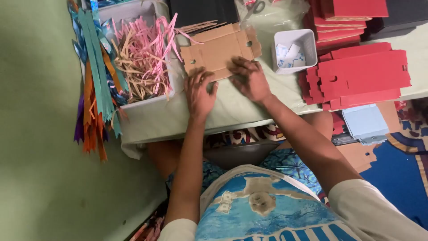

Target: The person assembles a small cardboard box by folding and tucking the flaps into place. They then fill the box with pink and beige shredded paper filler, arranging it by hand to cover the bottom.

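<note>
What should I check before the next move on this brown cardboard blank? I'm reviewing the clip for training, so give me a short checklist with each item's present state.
1. Both hands on the blank: ok. The left hand and right hand press on the near edge of the brown cardboard blank.
2. Blank lying flat on the table: ok.
3. Blank free of clutter: not ok. Pink and tan paper shreds spill from the bin over its left corner.
4. Small white tray within reach: ok, just right of the blank.
5. Stack of red blanks clear of the work: ok.
6. Fold lines creased: cannot tell.
</note>
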